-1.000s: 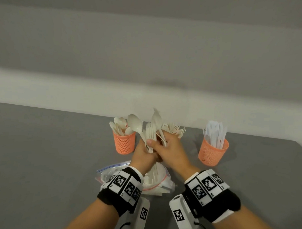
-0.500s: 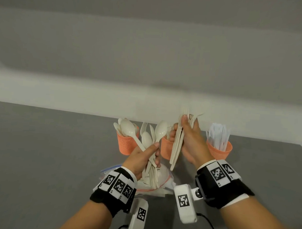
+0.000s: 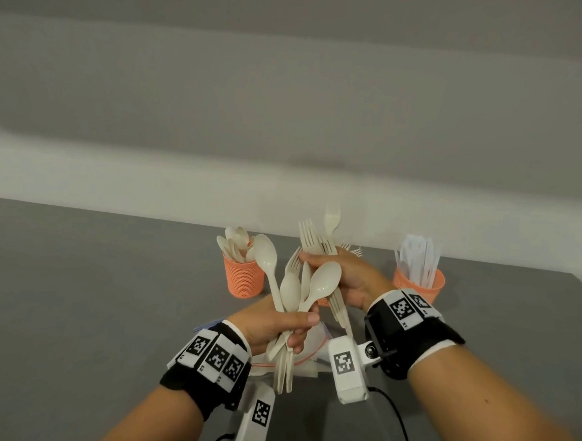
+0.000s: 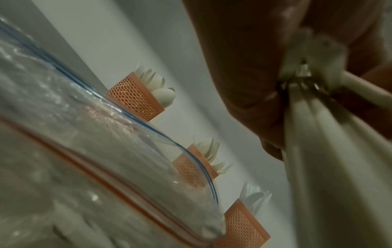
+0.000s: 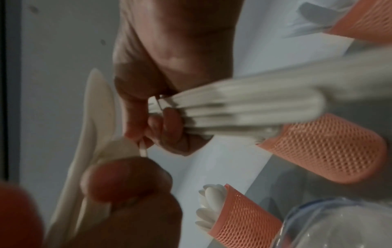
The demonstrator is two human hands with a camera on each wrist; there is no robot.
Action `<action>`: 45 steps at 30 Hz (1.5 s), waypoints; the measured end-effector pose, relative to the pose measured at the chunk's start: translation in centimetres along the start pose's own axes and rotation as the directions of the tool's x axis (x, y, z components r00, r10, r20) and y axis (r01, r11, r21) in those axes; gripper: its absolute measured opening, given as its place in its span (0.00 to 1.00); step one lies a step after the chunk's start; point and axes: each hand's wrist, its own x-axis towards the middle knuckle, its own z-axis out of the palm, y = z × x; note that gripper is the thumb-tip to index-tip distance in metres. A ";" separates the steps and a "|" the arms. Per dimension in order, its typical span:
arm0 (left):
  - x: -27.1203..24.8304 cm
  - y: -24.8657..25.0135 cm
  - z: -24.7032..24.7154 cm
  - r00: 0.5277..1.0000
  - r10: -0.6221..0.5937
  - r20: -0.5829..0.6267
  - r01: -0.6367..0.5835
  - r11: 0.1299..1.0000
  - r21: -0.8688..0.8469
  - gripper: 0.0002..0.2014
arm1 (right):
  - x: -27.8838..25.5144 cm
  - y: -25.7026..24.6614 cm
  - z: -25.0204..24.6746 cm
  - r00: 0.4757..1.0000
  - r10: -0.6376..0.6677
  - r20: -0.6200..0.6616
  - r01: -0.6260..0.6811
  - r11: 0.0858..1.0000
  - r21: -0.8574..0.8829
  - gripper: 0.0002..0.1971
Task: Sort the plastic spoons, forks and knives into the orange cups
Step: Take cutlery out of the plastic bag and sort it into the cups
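- My left hand (image 3: pixel 272 325) is curled round a mixed bundle of spoons and forks (image 3: pixel 293 296), bowls up and handles hanging below my fist.
- My right hand (image 3: pixel 347 278) grips a stack of forks (image 3: pixel 318 244) by their necks, tines up, just behind the left bundle; in the head view the 2 bundles overlap.
- From the head I see the spoon cup (image 3: pixel 243 278) at the left of the grey bench (image 3: pixel 82 295) and the knife cup (image 3: pixel 419 284) at the right, well apart; the middle cup is almost wholly hidden behind my hands.
- The left wrist view shows all 3 orange mesh cups in a row: spoons (image 4: pixel 135 96), then the fork cup (image 4: pixel 194 166), then knives (image 4: pixel 244 223).
- That view also shows the clear zip bag (image 4: pixel 84 159) close up, with a blue and a red seal line; from the head only its edge peeks out under my wrists.
- The right wrist view shows my fingers (image 5: pixel 169 127) pinched on the fork handles, which are blurred, and my left thumb (image 5: pixel 125 179) over a spoon bowl.
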 end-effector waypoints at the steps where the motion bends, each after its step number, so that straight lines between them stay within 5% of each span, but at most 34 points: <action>1: 0.0 -0.1 0.0 1.000 -0.014 -0.010 0.014 1.000 0.004 0.08 | 0.0 0.0 0.0 0.999 -0.029 -0.033 0.028 1.000 -0.009 0.09; 5: 0.3 0.0 -0.7 0.993 -0.026 -0.114 0.024 0.999 -0.021 0.03 | 0.1 -2.0 -0.6 0.915 -0.301 -0.268 0.284 0.953 -0.103 0.05; 9: 0.5 0.1 -3.0 0.966 -0.046 -0.256 0.022 0.995 -0.097 0.08 | -0.1 -5.4 -4.7 0.665 -0.490 -0.564 0.527 0.843 -0.111 0.06; 11: 0.8 0.2 -4.1 0.947 -0.038 -0.319 0.006 0.995 -0.103 0.10 | 0.2 -5.4 -6.3 0.527 -0.562 -0.638 0.550 0.797 -0.248 0.08; 13: 1.4 0.4 -4.7 0.935 -0.024 -0.354 -0.015 0.994 -0.108 0.10 | 0.9 -4.4 -6.7 0.452 -0.635 -0.626 0.483 0.764 -0.427 0.07; 17: 2.9 0.7 -5.3 0.923 -0.006 -0.385 -0.039 0.993 -0.108 0.11 | 3.2 -1.4 -6.2 0.512 -0.690 -0.511 0.319 0.706 -0.633 0.04; 20: 3.6 0.8 -5.5 0.910 0.006 -0.414 -0.057 0.992 -0.111 0.10 | 4.7 1.6 -6.5 0.713 -0.576 -0.400 0.052 0.612 -0.789 0.06; 22: 3.9 0.8 -5.7 0.899 0.018 -0.437 -0.072 0.992 -0.108 0.09 | 5.4 2.8 -6.6 0.784 -0.506 -0.360 -0.041 0.537 -0.842 0.03; 24: 4.1 0.6 -6.0 0.890 0.032 -0.454 -0.096 0.988 -0.119 0.11 | 5.9 2.0 -6.6 0.740 -0.559 -0.375 -0.017 0.542 -0.840 0.05; 27: 4.5 0.7 -6.3 0.877 0.049 -0.478 -0.125 0.984 -0.129 0.11 | 6.0 -1.3 -6.2 0.545 -0.673 -0.500 0.260 0.703 -0.662 0.06; 29: 4.9 0.8 -6.2 0.867 0.062 -0.494 -0.142 0.982 -0.127 0.11 | 6.0 -2.9 -5.7 0.490 -0.679 -0.546 0.427 0.733 -0.530 0.10; 36: 5.2 1.2 -5.9 0.856 0.129 -0.501 -0.191 0.979 -0.074 0.10 | 8.8 1.4 -4.9 0.667 -0.555 -0.497 0.401 0.830 -0.389 0.05; 39: 4.9 1.3 -6.2 0.857 0.139 -0.495 -0.197 0.978 -0.066 0.10 | 9.4 1.8 -5.5 0.639 -0.587 -0.497 0.397 0.805 -0.440 0.16; 41: 4.8 1.3 -6.2 0.860 0.148 -0.489 -0.198 0.979 -0.052 0.10 | 9.5 1.6 -5.6 0.606 -0.617 -0.502 0.395 0.782 -0.483 0.10; 42: 4.8 1.3 -6.2 0.859 0.151 -0.490 -0.198 0.979 -0.047 0.10 | 9.5 1.7 -5.5 0.611 -0.614 -0.500 0.369 0.779 -0.507 0.07; 45: 4.9 1.4 -6.0 0.863 0.144 -0.484 -0.192 0.980 -0.051 0.11 | 10.4 2.2 -5.7 0.702 -0.533 -0.472 0.226 0.796 -0.562 0.19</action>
